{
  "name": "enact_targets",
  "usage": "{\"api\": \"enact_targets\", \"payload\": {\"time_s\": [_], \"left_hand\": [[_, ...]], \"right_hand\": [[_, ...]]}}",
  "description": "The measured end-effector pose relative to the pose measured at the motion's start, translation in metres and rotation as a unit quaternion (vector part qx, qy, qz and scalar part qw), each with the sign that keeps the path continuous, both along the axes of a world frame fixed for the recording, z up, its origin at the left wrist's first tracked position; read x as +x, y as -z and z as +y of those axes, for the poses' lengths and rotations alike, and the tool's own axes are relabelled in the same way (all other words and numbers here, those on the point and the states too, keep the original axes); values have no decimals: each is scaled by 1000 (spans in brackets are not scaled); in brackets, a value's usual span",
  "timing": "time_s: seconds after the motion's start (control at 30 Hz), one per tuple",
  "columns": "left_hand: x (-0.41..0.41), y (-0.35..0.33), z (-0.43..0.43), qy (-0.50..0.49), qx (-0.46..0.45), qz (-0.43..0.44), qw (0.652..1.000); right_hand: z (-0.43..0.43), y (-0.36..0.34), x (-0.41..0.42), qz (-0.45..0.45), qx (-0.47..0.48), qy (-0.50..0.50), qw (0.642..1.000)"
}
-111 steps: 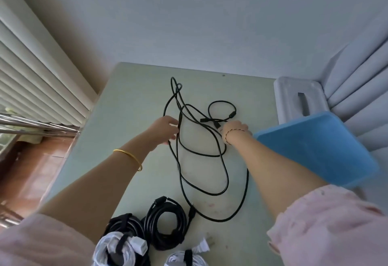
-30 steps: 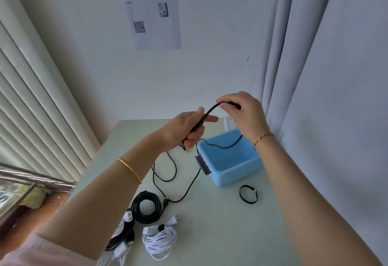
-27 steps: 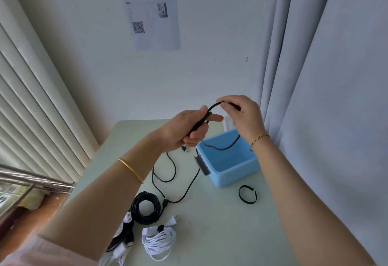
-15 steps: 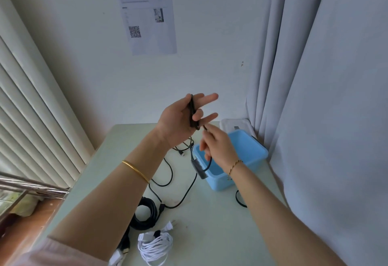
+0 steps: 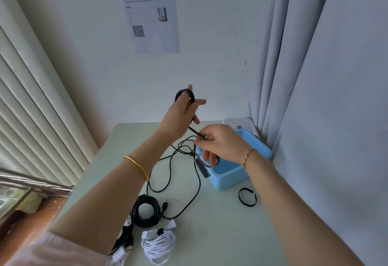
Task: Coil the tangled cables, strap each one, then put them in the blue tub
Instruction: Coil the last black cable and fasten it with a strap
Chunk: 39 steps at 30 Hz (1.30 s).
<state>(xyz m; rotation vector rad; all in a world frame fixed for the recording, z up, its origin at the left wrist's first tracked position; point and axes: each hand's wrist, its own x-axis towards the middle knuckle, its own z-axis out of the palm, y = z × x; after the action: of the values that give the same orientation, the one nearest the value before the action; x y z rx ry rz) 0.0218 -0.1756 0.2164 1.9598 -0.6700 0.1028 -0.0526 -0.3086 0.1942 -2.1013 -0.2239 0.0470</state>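
My left hand is raised above the table with a small loop of the thin black cable wound over its thumb and fingers. My right hand pinches the same cable just below, in front of the blue tub. The rest of this cable trails in loose curves across the pale green table. A black strap lies curled on the table right of the tub.
A coiled black cable and a bundled white cable lie near the front edge, with more cables at the left. A white lid sits behind the tub. Curtains hang on the right, blinds on the left.
I lifted the black cable off the table. My left hand rose and now carries a loop of it, while my right hand dropped lower along the cable, over the tub.
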Motion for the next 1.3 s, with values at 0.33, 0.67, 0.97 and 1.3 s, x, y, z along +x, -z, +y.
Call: {"api": "enact_targets", "payload": {"time_s": [0.33,0.67,0.97,1.3], "left_hand": [[-11,-19,-21,22,-103,18,994],[-1,18,-9,19,251,8,968],[8,40,8,35,291,174,940],[49,48,10,-116,-106,416,896]], "right_hand": [[-7,27,2,39,3,-32,999],[-24,28,11,-69,2,106,992],[-33,68,25,-97,-21,201,975],[-38,171,34,114,-228,140,957]]}}
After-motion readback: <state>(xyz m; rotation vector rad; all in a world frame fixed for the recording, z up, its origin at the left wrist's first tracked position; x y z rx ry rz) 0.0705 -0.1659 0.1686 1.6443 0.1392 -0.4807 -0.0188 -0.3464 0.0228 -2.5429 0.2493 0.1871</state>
